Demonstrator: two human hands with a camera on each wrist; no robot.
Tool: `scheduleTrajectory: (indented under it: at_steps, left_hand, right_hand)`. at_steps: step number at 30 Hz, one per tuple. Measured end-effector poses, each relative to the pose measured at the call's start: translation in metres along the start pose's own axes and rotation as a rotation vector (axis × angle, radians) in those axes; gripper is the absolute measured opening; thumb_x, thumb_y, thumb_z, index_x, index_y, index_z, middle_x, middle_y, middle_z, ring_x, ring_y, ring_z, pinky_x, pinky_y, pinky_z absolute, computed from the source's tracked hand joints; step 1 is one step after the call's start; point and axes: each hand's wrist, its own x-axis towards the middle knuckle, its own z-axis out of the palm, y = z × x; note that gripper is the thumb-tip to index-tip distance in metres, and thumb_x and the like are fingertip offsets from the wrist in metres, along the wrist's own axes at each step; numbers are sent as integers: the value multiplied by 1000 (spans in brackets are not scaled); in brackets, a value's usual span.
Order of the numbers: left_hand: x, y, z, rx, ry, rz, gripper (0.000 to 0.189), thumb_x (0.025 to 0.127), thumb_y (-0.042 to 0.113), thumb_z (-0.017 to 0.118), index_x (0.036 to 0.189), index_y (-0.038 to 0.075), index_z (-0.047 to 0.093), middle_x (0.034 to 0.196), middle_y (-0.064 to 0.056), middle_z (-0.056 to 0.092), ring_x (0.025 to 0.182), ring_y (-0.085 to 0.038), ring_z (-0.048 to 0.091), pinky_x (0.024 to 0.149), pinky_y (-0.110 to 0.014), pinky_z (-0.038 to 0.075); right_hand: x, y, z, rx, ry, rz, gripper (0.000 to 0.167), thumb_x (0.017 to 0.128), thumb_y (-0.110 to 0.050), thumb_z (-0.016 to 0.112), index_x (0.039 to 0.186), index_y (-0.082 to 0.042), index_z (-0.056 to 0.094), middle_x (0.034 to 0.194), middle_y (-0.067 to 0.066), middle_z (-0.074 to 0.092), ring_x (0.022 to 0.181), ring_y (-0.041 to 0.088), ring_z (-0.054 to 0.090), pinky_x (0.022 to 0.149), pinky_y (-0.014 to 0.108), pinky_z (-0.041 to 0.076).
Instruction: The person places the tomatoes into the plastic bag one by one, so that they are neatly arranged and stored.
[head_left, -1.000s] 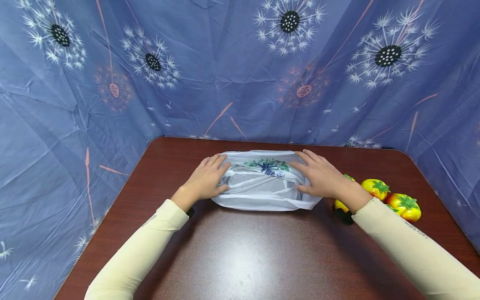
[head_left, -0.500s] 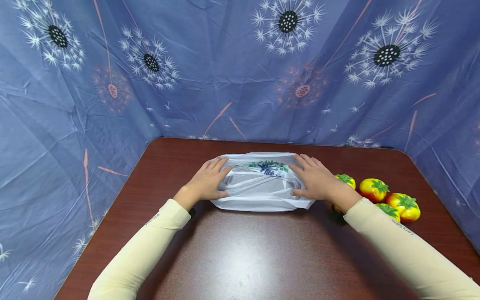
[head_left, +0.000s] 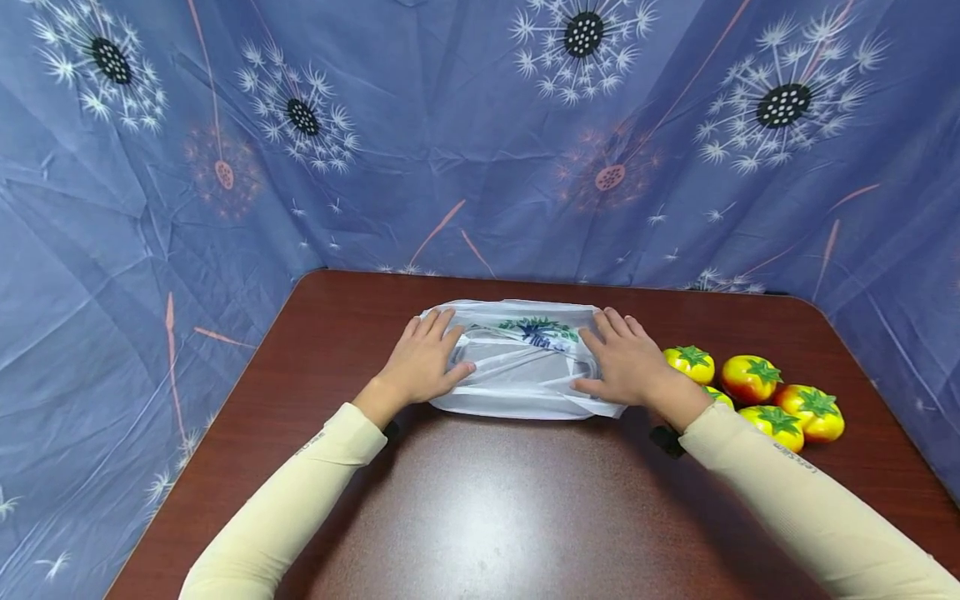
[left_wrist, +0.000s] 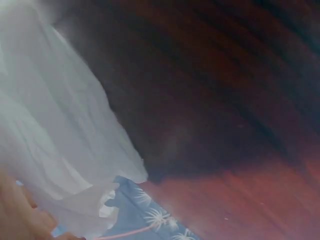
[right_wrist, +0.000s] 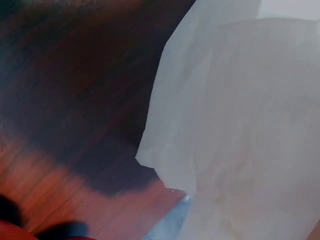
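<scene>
A thin white plastic bag point(head_left: 517, 379) with a green and blue tree print lies at the back middle of the table. Through it shows the outline of a rounded, tray-like shape; what that is I cannot tell. My left hand point(head_left: 423, 358) rests on the bag's left end with fingers spread, and my right hand point(head_left: 626, 358) lies likewise on its right end. In the left wrist view the bag point(left_wrist: 55, 110) hangs down along the side, with part of the hand at the corner. The right wrist view is largely filled by the bag's side point(right_wrist: 240, 110).
Several yellow-red fruits with green leafy tops point(head_left: 750, 379) sit right of my right hand, close to that forearm. The dark red-brown table point(head_left: 480, 492) ends just behind the bag. A blue dandelion-print cloth point(head_left: 450, 150) hangs behind it and at both sides.
My right hand has shifted slightly left, pressing the bag's right end inward and uncovering more of the fruits. The left hand has moved slightly right. Both hands stay on the bag.
</scene>
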Motion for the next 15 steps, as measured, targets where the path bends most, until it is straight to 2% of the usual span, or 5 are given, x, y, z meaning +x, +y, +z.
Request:
scheduleTrajectory:
  at_steps: [5, 7, 11, 15]
  left_hand:
    - [-3, -3, 3, 22, -58, 24, 98, 80, 73, 60, 153, 11, 36, 165, -14, 21, 154, -34, 20, 123, -55, 20]
    - [-5, -7, 5, 12, -79, 45, 103, 76, 72, 65, 154, 11, 35, 166, -13, 19, 154, -34, 18, 124, -54, 19]
    - [-9, -12, 7, -9, -68, 78, 109, 69, 68, 75, 153, 11, 36, 165, -15, 21, 153, -36, 21, 123, -55, 20]
    - [-11, -14, 8, -3, -102, 79, 112, 66, 64, 80, 154, 11, 33, 166, -17, 18, 153, -38, 19, 124, -54, 19]
  right_hand:
    - [-2, -2, 3, 50, -48, 16, 94, 86, -68, 55, 154, -5, 35, 164, 26, 18, 151, 46, 17, 120, 63, 18]
    - [-3, -1, 4, 60, -57, 14, 97, 84, -70, 56, 154, -6, 33, 164, 25, 17, 152, 45, 17, 120, 63, 18]
    - [-3, 1, 6, 57, -58, 10, 102, 81, -69, 60, 154, -4, 33, 164, 24, 18, 152, 45, 16, 120, 63, 18]
    - [-2, 3, 6, 18, -76, 12, 106, 76, -64, 68, 153, -1, 33, 164, 23, 21, 152, 45, 16, 121, 62, 18]
